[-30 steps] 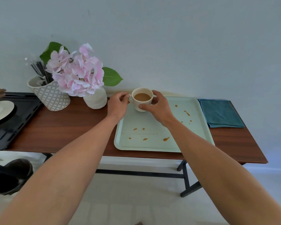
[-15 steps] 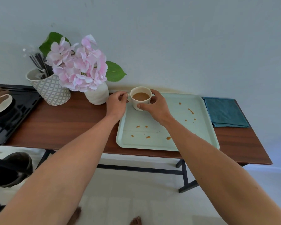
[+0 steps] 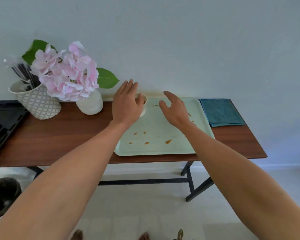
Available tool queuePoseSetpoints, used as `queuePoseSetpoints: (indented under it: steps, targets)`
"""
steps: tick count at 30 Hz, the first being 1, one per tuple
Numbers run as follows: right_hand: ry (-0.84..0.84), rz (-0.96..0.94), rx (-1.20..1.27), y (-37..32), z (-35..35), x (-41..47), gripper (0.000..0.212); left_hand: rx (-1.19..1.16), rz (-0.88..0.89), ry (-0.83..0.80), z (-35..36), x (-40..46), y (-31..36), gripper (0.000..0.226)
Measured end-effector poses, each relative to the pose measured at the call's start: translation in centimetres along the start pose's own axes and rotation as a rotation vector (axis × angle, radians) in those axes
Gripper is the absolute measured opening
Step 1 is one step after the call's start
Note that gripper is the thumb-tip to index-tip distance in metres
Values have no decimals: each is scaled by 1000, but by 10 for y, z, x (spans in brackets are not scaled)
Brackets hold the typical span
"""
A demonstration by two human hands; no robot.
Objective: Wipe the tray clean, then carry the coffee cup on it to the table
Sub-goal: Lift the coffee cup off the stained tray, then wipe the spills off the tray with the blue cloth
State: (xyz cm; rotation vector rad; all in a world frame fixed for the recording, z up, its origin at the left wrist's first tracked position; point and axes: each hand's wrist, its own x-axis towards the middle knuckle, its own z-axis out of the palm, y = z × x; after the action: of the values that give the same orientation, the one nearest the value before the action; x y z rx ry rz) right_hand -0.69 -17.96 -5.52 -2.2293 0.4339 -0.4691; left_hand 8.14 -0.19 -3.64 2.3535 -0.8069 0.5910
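on the wooden table (image 3: 62, 135), against the plain wall, the pale green tray (image 3: 156, 149) is laid flat with its long axis running left-right, parallel to the table's front edge. its near rim sits just inside that front edge; its right rim is just beside the folded teal cloth (image 3: 221, 112), touching or not cannot be told. bare wood is left open to the tray's left, up to the white vase (image 3: 90, 104) with pink flowers (image 3: 64, 75) and the patterned cup (image 3: 36, 103) of dark straws. a black tray (image 3: 2, 122) is seen at the far left edge.

the coffee cup (image 3: 144, 105) is stood upright at the tray's far-left corner, mostly hidden behind the left hand (image 3: 126, 104); a strip of white wall, rim and brown coffee is visible. handle direction cannot be told.

the left hand is held flat over the cup, fingers straight and nearly together, not wrapped on it. the right hand (image 3: 175, 110) is held above the tray's far middle, fingers loosely spread and slightly curled, nothing gripped.

tray surface is smooth, matte, with rounded corners and a raised lip; orange-brown drips (image 3: 168, 141) are scattered across it, mainly near the front and the right side. the cloth looks soft and woven.
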Motion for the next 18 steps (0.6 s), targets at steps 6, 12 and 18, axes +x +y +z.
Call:
queuePoseSetpoints:
  steps: [6,12,18]
  targets:
    - [62,64,-195,50,-68,-5,62,52,180,-178,31,12,58,60]
    - [80,160,-234,105,-132,-9,61,46,199,-300,83,11,124,65]
    - [41,183,-252,155,-178,-5,63,64,161,-373,130,11,180,63]
